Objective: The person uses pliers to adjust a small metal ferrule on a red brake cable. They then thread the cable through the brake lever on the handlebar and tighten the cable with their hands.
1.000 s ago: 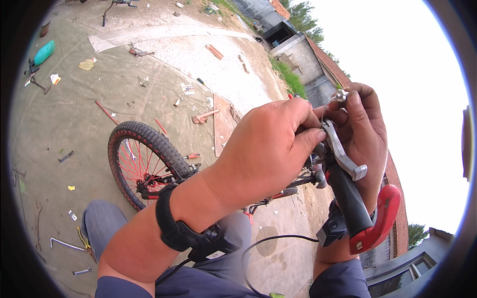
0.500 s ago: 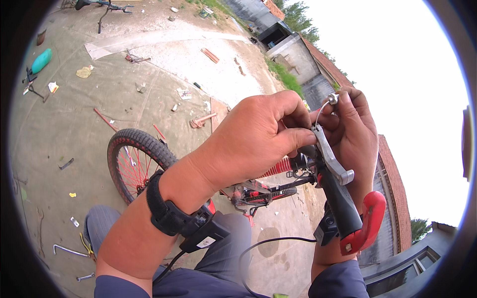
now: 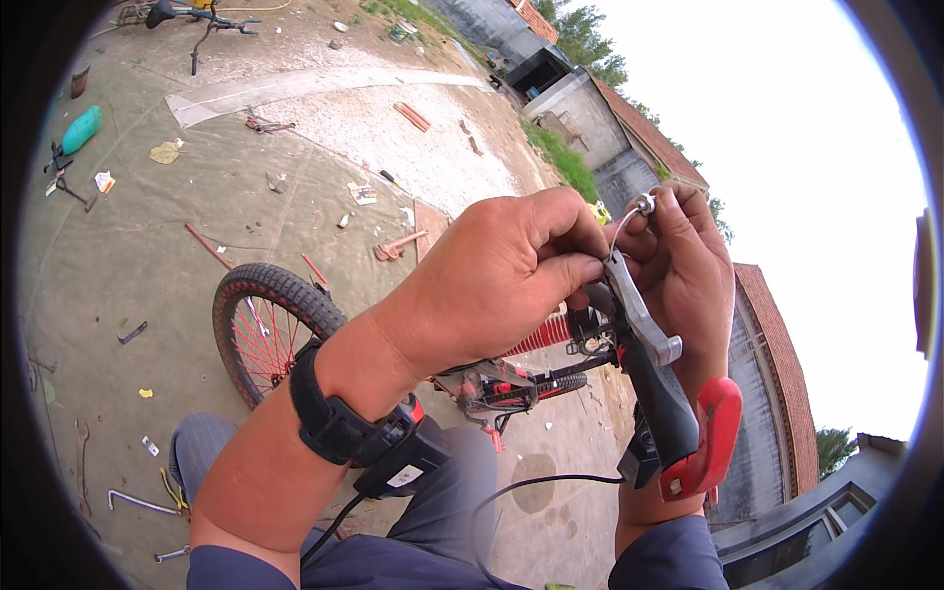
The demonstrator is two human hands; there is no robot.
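Note:
My left hand (image 3: pixel 501 275) has thumb and forefinger pinched at the upper end of a silver brake lever (image 3: pixel 639 324) on the handlebar, where a thin inner cable (image 3: pixel 618 229) comes out. My right hand (image 3: pixel 688 275) grips a small metal cable fitting (image 3: pixel 644 206) between thumb and fingers, above and right of the lever, with the cable curving down between both hands. Its lower fingers are partly hidden behind the lever. Below them are the black handlebar grip (image 3: pixel 659 413) and a red bar end (image 3: pixel 716 438). The cable's exact seating in the lever is hidden by my fingertips.
The bicycle's red-rimmed front wheel (image 3: pixel 236 305) and red spring (image 3: pixel 536 334) lie beneath my arms. A tarp (image 3: pixel 118 256) holds scattered tools, including a pipe wrench (image 3: pixel 393 246) and pliers (image 3: pixel 177 492). Another bicycle (image 3: pixel 206 25), a turquoise bottle (image 3: pixel 81 128) and tile-roofed buildings (image 3: pixel 767 374) stand around.
Both hands and the handlebar have shifted left. The fitting is a little lower, and more of the cable's curve shows. More of the bicycle's frame is visible below.

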